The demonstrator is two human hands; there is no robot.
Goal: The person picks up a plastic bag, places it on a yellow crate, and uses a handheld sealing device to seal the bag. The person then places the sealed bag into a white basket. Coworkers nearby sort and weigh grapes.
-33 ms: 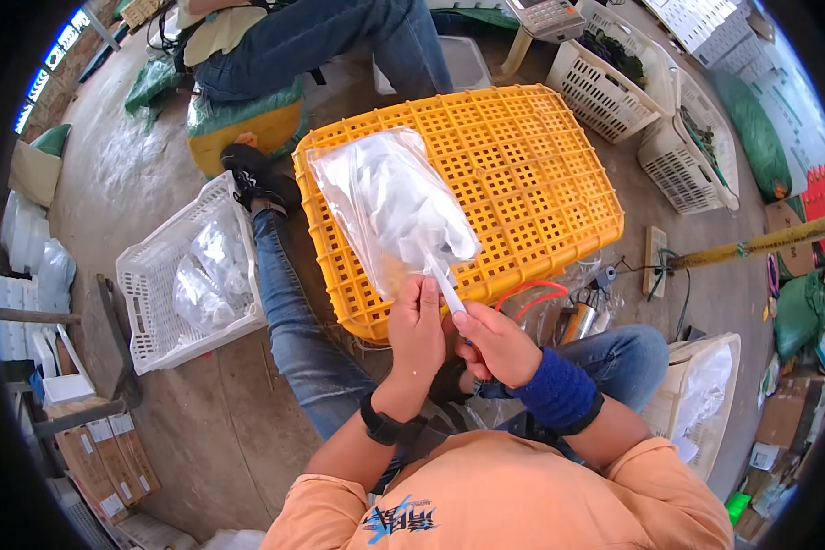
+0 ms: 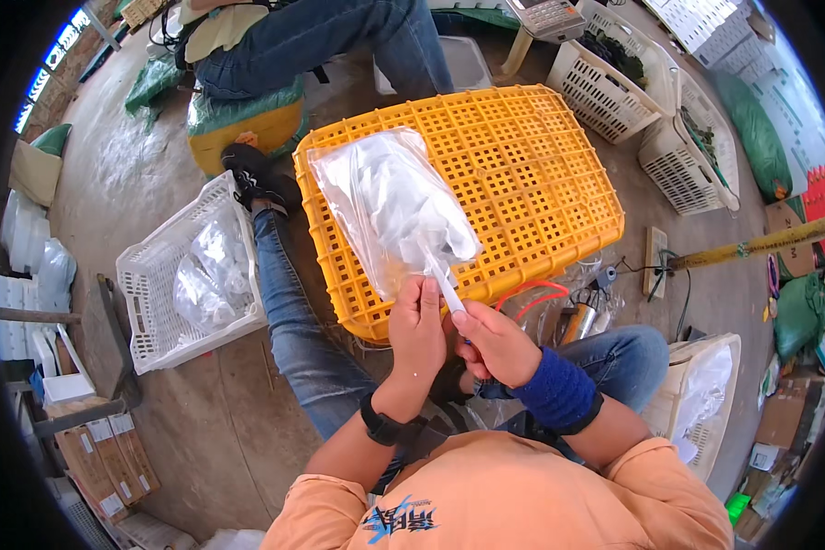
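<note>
On the yellow lattice crate (image 2: 367, 323) over there, a clear plastic bag (image 2: 380, 197) lies toward the left side; the crate stands on the brownish floor (image 2: 220, 431); a white slatted basket (image 2: 197, 347) sits on that floor too, just to its left.

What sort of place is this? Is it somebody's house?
Probably a workshop or packing area, not a home. A clear bag lies on a yellow crate, a white crate holds more bags, and cardboard boxes stand nearby.
</note>
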